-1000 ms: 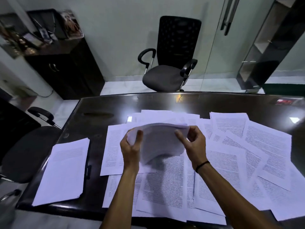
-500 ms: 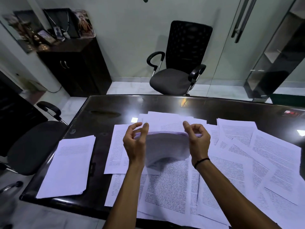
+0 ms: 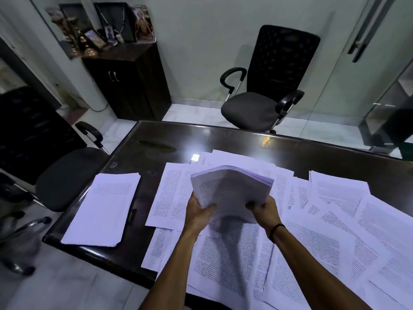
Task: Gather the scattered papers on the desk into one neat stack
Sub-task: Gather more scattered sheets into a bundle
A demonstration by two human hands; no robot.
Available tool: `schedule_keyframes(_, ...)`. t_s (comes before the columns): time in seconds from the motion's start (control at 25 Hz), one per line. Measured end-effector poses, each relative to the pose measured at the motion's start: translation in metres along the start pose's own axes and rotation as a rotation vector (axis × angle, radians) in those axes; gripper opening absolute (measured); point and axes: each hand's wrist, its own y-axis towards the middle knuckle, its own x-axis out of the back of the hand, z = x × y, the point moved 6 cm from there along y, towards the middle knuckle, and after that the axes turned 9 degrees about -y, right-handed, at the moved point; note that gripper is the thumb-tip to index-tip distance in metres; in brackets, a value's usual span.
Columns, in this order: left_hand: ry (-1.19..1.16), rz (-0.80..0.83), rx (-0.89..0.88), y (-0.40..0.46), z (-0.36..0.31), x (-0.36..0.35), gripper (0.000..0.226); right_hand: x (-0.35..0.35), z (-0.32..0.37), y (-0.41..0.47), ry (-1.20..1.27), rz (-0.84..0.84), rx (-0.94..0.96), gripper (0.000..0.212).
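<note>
A thick bundle of printed papers (image 3: 232, 189) is held up above the desk, bent into an arch. My left hand (image 3: 197, 212) grips its near left corner, thumb on top. My right hand (image 3: 264, 209) grips its near right edge, fingers curled round it. Several loose printed sheets (image 3: 324, 231) lie overlapping across the middle and right of the dark glossy desk (image 3: 169, 139). A separate neat stack of papers (image 3: 105, 206) rests near the desk's left edge.
A black office chair (image 3: 268, 90) stands beyond the desk's far side. Another dark chair (image 3: 67, 171) sits off the left edge. A dark cabinet (image 3: 127, 81) with framed items is at the back left. Glass doors are at the right.
Both hands have dropped from the bundle's top edge to its near lower corners, and the bundle now stands tilted up with its printed face towards me. The view has shifted right.
</note>
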Motion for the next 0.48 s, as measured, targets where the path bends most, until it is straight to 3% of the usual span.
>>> schedule_keyframes(0.12, -0.017, -0.033, 0.049, 0.016, 0.006, 0.012, 0.027, 0.000, 0.003, 0.018, -0.069, 0.021, 0.029, 0.020)
schedule_keyframes(0.32, -0.301, 0.187, 0.105, 0.052, -0.005, 0.074, 0.028, -0.031, 0.064, 0.023, 0.055, 0.299, 0.095, 0.034)
schedule_keyframes(0.48, -0.577, 0.257, 0.302, 0.076, 0.014, 0.163, 0.039, -0.125, 0.095, 0.015, 0.326, 0.506, -0.023, 0.047)
